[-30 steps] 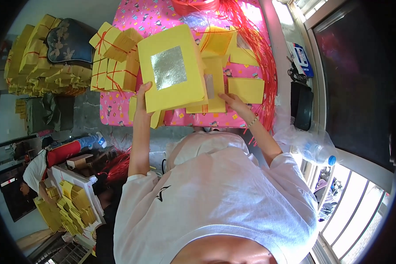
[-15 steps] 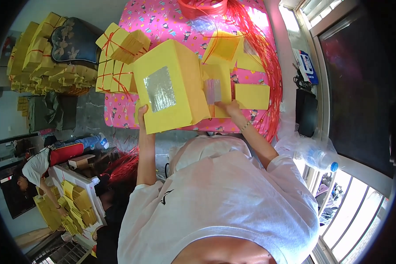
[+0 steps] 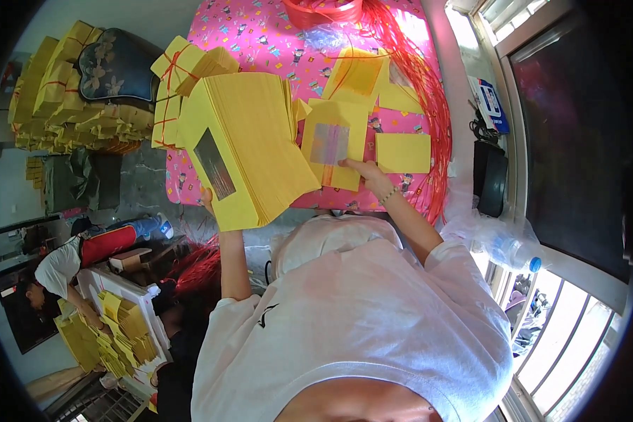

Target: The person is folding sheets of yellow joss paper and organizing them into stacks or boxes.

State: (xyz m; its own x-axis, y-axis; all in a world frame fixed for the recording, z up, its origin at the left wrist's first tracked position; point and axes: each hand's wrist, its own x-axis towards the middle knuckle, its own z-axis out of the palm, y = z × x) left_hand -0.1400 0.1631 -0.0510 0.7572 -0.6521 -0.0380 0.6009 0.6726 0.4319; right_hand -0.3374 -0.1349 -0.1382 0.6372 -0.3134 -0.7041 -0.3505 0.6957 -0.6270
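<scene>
My left hand (image 3: 208,200) grips a thick stack of yellow joss paper (image 3: 257,141) by its lower left edge. The stack is tilted, so its fanned sheet edges face me, and a silver foil rectangle shows on its front sheet. Part of that hand is hidden behind the stack. In my right hand (image 3: 373,177) is a yellow joss paper sheet (image 3: 349,126) with a foil patch, pinched at its right edge. Whether it is one sheet or a few I cannot tell. It stands just right of the stack, over the pink patterned table cover (image 3: 260,42).
Red-tied yellow bundles (image 3: 183,63) lie at the left of the table. Loose yellow pieces (image 3: 403,153) and red strands (image 3: 439,141) lie at the right, a red basin (image 3: 323,13) at the far edge. A co-worker (image 3: 60,264) handles yellow paper at the lower left.
The stack in my left hand has swung left and down, turning its sheet edges into view. The sheet in my right hand has come apart from it and shows more fully.
</scene>
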